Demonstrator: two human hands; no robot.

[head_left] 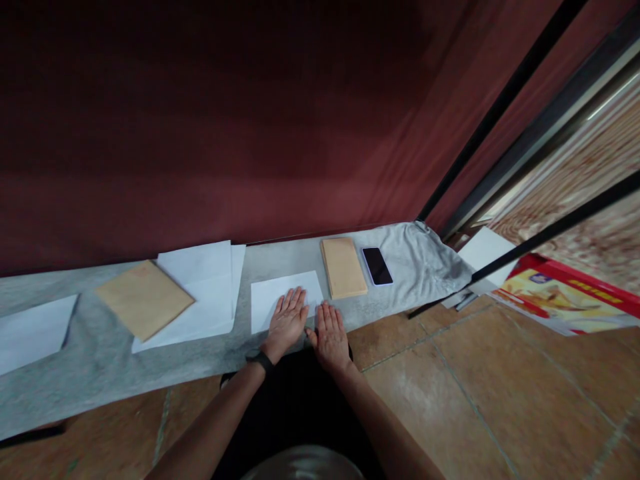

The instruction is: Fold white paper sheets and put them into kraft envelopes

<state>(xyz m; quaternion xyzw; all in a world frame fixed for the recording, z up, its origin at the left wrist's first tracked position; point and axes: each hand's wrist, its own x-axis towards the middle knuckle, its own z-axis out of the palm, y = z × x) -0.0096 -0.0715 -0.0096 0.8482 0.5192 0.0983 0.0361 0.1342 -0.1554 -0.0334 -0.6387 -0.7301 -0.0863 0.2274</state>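
My left hand (287,320), with a dark band on its wrist, lies flat on a sheet of white paper (265,297), fingers stretched out. Beside it my right hand (331,337) rests flat at the paper's lower right corner and the cloth edge, its fingers straight. Neither hand holds anything. Just past the paper's right side is a stack of brown envelopes (344,268). A smartphone (377,266) with a dark screen lies right of that stack.
A grey cloth (210,360) covers the narrow bench along a dark red wall (200,133). To the left, a brown envelope (145,300) lies over white sheets (200,320); another white sheet (35,333) is farther left. Black poles and a colourful box (565,293) stand at right.
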